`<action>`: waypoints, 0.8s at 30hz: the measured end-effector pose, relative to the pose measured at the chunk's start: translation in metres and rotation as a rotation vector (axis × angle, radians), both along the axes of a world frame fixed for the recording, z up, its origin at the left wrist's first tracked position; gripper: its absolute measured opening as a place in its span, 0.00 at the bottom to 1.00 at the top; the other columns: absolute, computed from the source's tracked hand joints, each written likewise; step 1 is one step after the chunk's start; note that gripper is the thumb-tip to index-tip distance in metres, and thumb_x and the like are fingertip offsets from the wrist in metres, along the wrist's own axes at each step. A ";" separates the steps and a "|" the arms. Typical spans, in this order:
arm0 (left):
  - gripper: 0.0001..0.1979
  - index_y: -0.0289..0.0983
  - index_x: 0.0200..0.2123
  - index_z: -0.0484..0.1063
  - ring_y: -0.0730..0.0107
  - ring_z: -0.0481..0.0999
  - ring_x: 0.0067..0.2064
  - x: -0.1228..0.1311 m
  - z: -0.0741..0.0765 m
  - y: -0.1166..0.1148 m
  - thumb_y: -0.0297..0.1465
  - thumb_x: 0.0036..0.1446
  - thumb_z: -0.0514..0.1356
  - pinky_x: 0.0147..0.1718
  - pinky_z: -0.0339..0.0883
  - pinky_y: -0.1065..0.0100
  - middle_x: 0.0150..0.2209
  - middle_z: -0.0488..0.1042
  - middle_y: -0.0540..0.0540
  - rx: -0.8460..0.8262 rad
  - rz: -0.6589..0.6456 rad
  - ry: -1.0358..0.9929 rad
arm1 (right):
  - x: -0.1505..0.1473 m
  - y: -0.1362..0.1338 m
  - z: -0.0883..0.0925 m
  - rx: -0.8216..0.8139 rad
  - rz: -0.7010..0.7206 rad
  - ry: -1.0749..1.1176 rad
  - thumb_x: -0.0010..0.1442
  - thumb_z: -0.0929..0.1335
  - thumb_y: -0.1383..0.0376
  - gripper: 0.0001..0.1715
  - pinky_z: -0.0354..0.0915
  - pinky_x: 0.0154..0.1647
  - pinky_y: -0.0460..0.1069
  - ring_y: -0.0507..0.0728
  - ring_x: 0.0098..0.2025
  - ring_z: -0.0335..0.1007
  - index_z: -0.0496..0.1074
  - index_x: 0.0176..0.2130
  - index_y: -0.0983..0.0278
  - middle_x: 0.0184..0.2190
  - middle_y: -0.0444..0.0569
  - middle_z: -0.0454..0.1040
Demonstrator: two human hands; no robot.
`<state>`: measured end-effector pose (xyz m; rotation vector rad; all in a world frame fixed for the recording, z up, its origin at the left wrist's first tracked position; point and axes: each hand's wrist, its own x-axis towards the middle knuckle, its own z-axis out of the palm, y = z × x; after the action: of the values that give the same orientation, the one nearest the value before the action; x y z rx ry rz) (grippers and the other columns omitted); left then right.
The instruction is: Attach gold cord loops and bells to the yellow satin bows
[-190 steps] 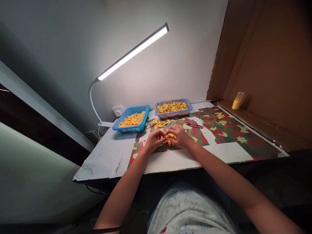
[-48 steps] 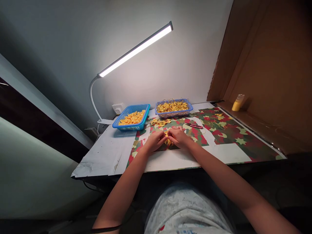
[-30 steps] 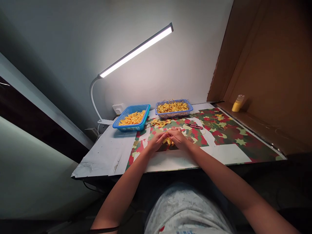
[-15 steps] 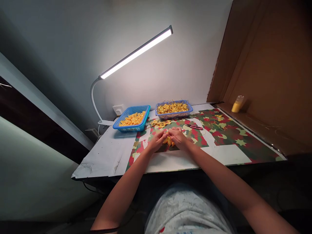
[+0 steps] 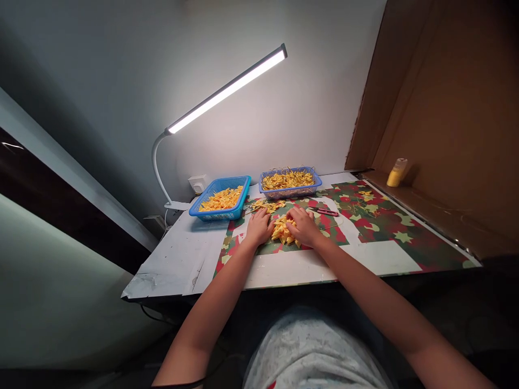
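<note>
A small heap of folded yellow pieces (image 5: 284,232) lies on the camouflage-patterned sheet (image 5: 375,227) between my two hands. My left hand (image 5: 259,227) rests palm down at the heap's left side, fingers stretched forward towards a flatter scatter of yellow pieces (image 5: 270,205). On the other side, my right hand (image 5: 304,227) is bent over the heap's right edge, thumb apart from the fingers and close to the pieces. I see nothing held in either hand, though the right fingertips are partly hidden. A pinkish-red cutter or snips (image 5: 323,211) lies beyond my right hand.
Behind stand a blue basket (image 5: 221,213) of yellow pieces and a purple-blue basket (image 5: 290,192) of gold stringy pieces. A lit lamp (image 5: 227,89) hangs above. Gold bits (image 5: 367,197) lie at right, near a small bottle (image 5: 396,173) by the cardboard wall (image 5: 446,119).
My hands have moved apart from being together above the heap, uncovering it. The left has flattened on the sheet; the right has shifted slightly right. The view has moved slightly.
</note>
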<state>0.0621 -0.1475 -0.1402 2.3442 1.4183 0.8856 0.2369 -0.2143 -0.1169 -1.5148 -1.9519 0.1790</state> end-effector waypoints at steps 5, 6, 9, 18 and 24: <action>0.10 0.36 0.38 0.77 0.48 0.65 0.61 0.001 0.003 -0.001 0.31 0.51 0.62 0.63 0.49 0.48 0.52 0.75 0.37 -0.033 0.032 -0.098 | 0.001 0.000 0.000 0.009 -0.012 0.027 0.59 0.63 0.67 0.03 0.51 0.44 0.55 0.61 0.44 0.64 0.66 0.36 0.63 0.40 0.51 0.73; 0.09 0.37 0.36 0.78 0.48 0.67 0.60 0.000 0.004 -0.002 0.31 0.50 0.63 0.62 0.51 0.50 0.51 0.77 0.38 -0.040 0.036 -0.141 | 0.000 0.000 0.000 0.011 -0.012 0.033 0.58 0.63 0.67 0.03 0.51 0.44 0.55 0.61 0.44 0.64 0.66 0.35 0.63 0.40 0.51 0.73; 0.07 0.37 0.32 0.79 0.50 0.74 0.52 -0.007 0.007 -0.006 0.32 0.49 0.63 0.56 0.62 0.52 0.43 0.80 0.39 -0.078 0.061 -0.309 | 0.000 0.001 0.000 0.027 -0.014 0.058 0.58 0.63 0.67 0.03 0.52 0.43 0.54 0.61 0.44 0.64 0.67 0.35 0.63 0.40 0.51 0.73; 0.20 0.34 0.30 0.76 0.71 0.74 0.25 -0.008 0.014 -0.012 0.45 0.40 0.69 0.25 0.68 0.69 0.25 0.76 0.47 -0.400 -0.090 -0.789 | 0.000 0.001 -0.002 0.055 0.054 0.150 0.59 0.68 0.62 0.06 0.52 0.45 0.54 0.61 0.44 0.66 0.72 0.36 0.62 0.39 0.50 0.76; 0.29 0.36 0.44 0.74 0.78 0.70 0.25 0.001 0.017 -0.024 0.42 0.38 0.72 0.26 0.64 0.74 0.25 0.71 0.52 -0.517 -0.261 -0.827 | -0.001 0.003 -0.004 0.049 0.106 0.207 0.61 0.66 0.59 0.11 0.57 0.44 0.53 0.59 0.42 0.67 0.71 0.33 0.63 0.36 0.50 0.76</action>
<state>0.0626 -0.1715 -0.1233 1.4564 0.8308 1.0655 0.2361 -0.2108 -0.1205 -1.3077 -1.8576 0.3183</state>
